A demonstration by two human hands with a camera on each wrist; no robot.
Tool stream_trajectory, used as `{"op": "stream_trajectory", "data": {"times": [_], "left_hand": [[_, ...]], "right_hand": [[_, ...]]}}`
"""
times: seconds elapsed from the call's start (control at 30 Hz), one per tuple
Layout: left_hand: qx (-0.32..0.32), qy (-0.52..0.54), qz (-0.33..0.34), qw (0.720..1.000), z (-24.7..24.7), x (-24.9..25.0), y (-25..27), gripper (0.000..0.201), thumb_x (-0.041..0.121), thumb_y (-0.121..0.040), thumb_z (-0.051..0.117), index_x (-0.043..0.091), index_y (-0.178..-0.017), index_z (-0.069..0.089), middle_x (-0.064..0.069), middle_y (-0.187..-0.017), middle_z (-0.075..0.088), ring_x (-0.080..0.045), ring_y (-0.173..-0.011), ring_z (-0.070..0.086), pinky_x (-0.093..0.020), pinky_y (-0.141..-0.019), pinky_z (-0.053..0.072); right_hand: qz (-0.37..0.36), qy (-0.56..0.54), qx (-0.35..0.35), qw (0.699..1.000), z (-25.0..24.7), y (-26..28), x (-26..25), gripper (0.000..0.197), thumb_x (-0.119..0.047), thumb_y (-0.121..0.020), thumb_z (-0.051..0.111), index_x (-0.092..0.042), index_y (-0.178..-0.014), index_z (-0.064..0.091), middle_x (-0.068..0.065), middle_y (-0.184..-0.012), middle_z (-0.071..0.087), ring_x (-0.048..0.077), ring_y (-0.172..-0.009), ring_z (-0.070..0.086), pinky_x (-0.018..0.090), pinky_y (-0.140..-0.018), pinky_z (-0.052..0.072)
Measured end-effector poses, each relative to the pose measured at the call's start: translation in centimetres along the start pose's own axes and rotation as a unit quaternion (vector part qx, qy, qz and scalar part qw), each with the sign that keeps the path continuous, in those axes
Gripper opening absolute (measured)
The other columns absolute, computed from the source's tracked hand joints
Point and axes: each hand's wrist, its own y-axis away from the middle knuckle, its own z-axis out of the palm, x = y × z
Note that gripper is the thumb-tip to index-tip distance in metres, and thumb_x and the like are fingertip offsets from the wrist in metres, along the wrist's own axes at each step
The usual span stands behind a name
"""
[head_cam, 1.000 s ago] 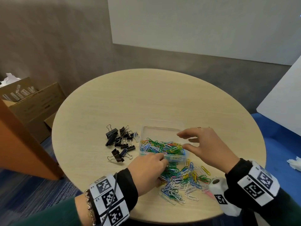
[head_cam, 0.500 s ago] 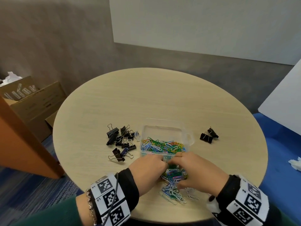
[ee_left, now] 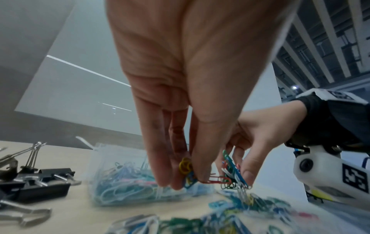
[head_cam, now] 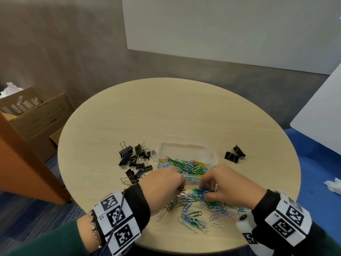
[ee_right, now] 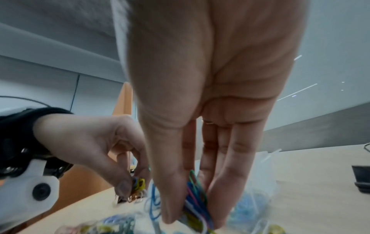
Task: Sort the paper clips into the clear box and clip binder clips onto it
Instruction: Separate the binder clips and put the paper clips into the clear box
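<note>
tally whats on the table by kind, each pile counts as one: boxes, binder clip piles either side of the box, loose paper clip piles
clear box: 1
binder clip piles: 2, left pile and right pile
loose paper clip pile: 1
total: 4
</note>
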Motion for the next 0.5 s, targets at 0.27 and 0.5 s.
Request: {"op": "stream_trajectory", "data": {"times": [0.27,0.5], "left_hand": [[0.087,0.069,0.012,0.994,-3.5,-1.7,0.3,0.012,0.023,-0.092,0.058,0.021,-0.101,0.067,0.005,-0.095,0.063,-0.005,-0.076,0.051,-0.016,-0.072,0.042],[0.171,0.132,-0.04,0.976,-2.3,-3.2,-0.8,0.032,0.025,-0.093,0.058,0.018,-0.124,0.06,0.003,-0.111,0.063,-0.01,-0.097,0.06,-0.025,-0.085,0.051]], "right_hand": [[0.004,-0.08,0.069,0.994,-3.7,0.3,1.2,0.014,-0.03,-0.074,0.079,-0.026,-0.087,0.074,-0.008,-0.073,0.069,0.004,-0.071,0.064,0.02,-0.065,0.051],[-0.012,-0.092,0.195,0.976,-2.2,-1.6,1.6,0.024,-0.014,-0.083,0.071,-0.022,-0.106,0.07,-0.006,-0.094,0.067,0.005,-0.086,0.064,0.018,-0.076,0.055]]}}
